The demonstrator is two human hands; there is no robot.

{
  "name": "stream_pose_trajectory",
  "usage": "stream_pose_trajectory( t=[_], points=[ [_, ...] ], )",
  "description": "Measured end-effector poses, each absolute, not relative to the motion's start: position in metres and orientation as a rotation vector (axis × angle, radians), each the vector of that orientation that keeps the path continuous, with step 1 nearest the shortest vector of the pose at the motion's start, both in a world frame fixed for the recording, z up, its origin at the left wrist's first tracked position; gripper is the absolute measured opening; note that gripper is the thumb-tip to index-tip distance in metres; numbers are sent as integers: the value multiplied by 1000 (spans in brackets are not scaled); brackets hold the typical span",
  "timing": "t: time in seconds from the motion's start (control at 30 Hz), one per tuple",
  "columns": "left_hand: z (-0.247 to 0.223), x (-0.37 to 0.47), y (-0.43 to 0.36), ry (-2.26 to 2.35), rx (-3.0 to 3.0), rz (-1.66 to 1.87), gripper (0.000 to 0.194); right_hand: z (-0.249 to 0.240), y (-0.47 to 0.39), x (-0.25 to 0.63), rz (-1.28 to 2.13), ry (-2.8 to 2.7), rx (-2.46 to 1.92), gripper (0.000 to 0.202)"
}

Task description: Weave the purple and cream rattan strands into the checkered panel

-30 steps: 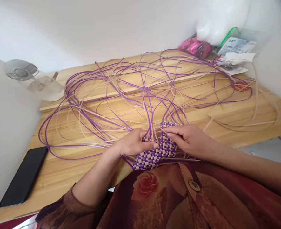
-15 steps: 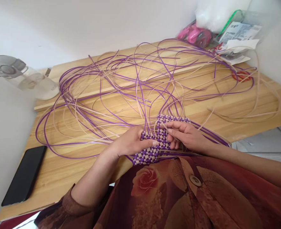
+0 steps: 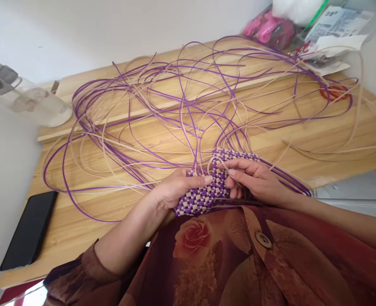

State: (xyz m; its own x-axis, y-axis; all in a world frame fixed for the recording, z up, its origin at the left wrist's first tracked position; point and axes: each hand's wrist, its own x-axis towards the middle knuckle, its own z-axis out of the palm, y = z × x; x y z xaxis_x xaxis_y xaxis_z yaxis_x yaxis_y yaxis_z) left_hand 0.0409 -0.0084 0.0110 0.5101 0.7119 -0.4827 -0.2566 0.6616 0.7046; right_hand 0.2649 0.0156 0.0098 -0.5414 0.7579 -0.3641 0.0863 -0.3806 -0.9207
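A woven piece [image 3: 196, 199] in a purple and beige check lies at the table's front edge, against the patterned shirt. My left hand [image 3: 178, 187] grips its left part, thumb on top and the other fingers hidden beneath. At its right side, my right hand [image 3: 250, 178] pinches a beige strand [image 3: 221, 160] between thumb and index finger; the strand arches in a small loop over the weave. Long purple and beige strands [image 3: 188, 102] fan out from the piece across the table, and a purple bundle [image 3: 289, 180] runs out to the right.
On the wooden table [image 3: 86, 238], a black phone [image 3: 28, 229] lies at the left. A clear bottle [image 3: 31, 100] with a grey lid is at the back left. Orange-handled scissors [image 3: 336, 92], papers [image 3: 340, 44] and a pink bagged item [image 3: 269, 27] are at the right.
The view has shifted slightly. My left thumb has moved up on the weave toward the small loop, and the beige loop now stands more visibly between my hands.
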Motion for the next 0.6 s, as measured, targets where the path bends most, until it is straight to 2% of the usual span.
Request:
stream_pose_trajectory(
  t=[0.17, 0.33, 0.4, 0.6],
  points=[
    [6, 35, 3, 1047, 784, 690, 34, 7, 20, 260, 1974, -1365, -1190, 38],
    [24, 18, 35, 1022, 1238, 317, 20, 6, 23, 253, 1947, -1391, -1260, 37],
    [28, 20, 39, 1034, 1330, 282, 19, 6, 24, 251, 1941, -1382, -1285, 38],
    [5, 38, 17, 1129, 1041, 668, 20, 7, 29, 249, 1936, -1391, -1363, 39]
  ],
)
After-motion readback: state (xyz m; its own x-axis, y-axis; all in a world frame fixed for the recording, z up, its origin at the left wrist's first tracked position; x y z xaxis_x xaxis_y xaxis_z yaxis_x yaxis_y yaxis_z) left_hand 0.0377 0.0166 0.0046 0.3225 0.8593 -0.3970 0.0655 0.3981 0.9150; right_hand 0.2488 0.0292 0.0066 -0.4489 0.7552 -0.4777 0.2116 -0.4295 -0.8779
